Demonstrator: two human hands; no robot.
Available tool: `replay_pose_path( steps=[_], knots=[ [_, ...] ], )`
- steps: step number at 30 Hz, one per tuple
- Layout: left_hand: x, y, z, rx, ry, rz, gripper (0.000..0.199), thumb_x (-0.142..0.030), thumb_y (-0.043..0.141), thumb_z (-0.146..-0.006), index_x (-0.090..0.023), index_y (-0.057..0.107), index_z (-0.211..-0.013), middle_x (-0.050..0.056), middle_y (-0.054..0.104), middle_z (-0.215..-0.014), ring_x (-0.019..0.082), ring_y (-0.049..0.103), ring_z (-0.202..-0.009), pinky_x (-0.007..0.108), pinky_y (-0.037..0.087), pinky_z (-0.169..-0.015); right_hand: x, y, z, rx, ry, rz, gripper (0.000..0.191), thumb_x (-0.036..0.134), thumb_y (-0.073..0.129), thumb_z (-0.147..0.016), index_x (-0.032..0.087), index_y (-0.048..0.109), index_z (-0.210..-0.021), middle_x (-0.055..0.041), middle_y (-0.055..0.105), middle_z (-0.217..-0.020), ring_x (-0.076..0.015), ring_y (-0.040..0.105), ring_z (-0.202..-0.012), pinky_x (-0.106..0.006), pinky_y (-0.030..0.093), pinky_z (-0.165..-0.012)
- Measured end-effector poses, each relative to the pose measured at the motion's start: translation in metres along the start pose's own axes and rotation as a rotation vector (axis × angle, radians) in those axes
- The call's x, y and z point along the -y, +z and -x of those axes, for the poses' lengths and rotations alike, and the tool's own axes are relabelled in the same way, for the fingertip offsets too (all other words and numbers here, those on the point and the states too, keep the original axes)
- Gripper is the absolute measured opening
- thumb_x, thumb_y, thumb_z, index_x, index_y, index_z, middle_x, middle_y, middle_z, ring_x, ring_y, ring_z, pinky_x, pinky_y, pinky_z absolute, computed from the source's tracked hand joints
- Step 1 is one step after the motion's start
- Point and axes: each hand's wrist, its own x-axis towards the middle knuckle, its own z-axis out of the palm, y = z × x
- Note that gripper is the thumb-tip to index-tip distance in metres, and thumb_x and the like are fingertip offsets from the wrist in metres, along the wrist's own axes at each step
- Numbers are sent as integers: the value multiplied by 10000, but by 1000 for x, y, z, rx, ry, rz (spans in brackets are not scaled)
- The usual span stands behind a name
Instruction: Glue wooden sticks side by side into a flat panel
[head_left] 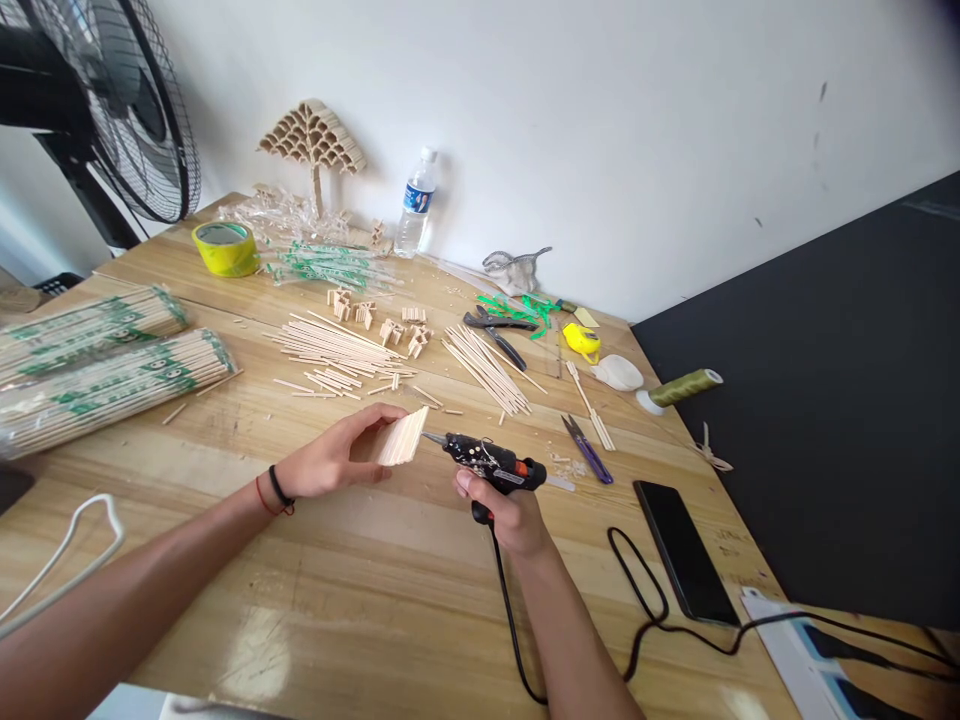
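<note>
My left hand [345,455], with a black band and a red string at the wrist, holds a small panel of wooden sticks [403,437] tilted above the table. In my right hand [506,510] is a black glue gun [495,462], gripped by its handle. Its metal nozzle points left and is at or very near the panel's right edge; contact cannot be made out. The gun's black cord runs down beside my right forearm. Beyond my hands lie loose wooden sticks [337,345], another bunch of sticks [486,370] and several small stick pieces [391,330].
Packs of sticks [127,375] lie left, below yellow tape [225,249] and a fan [142,100]. A bottle [416,205] and a stick-built tree [313,140] stand behind. Pliers [499,330], purple snips [587,450], a phone [684,550] and a power strip [795,655] are right.
</note>
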Motion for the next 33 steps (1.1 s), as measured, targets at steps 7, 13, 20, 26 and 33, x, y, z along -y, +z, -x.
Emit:
replay_pose_path(
  steps=[7,13,20,26,33],
  knots=[
    [1,0,-1,10,5,9,588,-275,803,-864,-242,595,-1413,108,650,-1431,354,584,-1337,524,434,-1164,-5,1,1,-33,-20,-24,455,529,798,-848,248,505,-643,32,440,-629,-183,427,-625,-358,362,-609],
    [1,1,-1,22,5,20,594,-265,789,-871,-236,577,-1425,103,631,-1446,347,565,-1367,502,421,-1172,-7,0,0,-47,-17,-26,431,503,799,-849,244,519,-650,29,457,-637,-181,425,-626,-361,359,-620],
    [1,0,-1,29,1,9,605,-261,790,-860,-234,575,-1425,105,624,-1457,352,550,-1384,500,407,-1186,-7,0,0,-56,-15,-23,423,486,797,-851,242,520,-646,31,448,-627,-178,411,-623,-360,340,-622],
    [2,0,0,35,2,0,619,-242,779,-857,-230,562,-1437,97,621,-1463,341,554,-1383,494,397,-1204,-6,-1,-1,-69,-10,-14,416,492,793,-849,238,537,-641,28,468,-622,-174,419,-617,-354,347,-611],
    [1,-1,0,44,3,-6,626,-239,766,-860,-227,554,-1449,98,609,-1483,337,537,-1411,496,386,-1218,-8,-3,-4,-101,-13,9,407,517,797,-807,247,554,-624,18,495,-603,-184,448,-603,-356,395,-589]
  ],
)
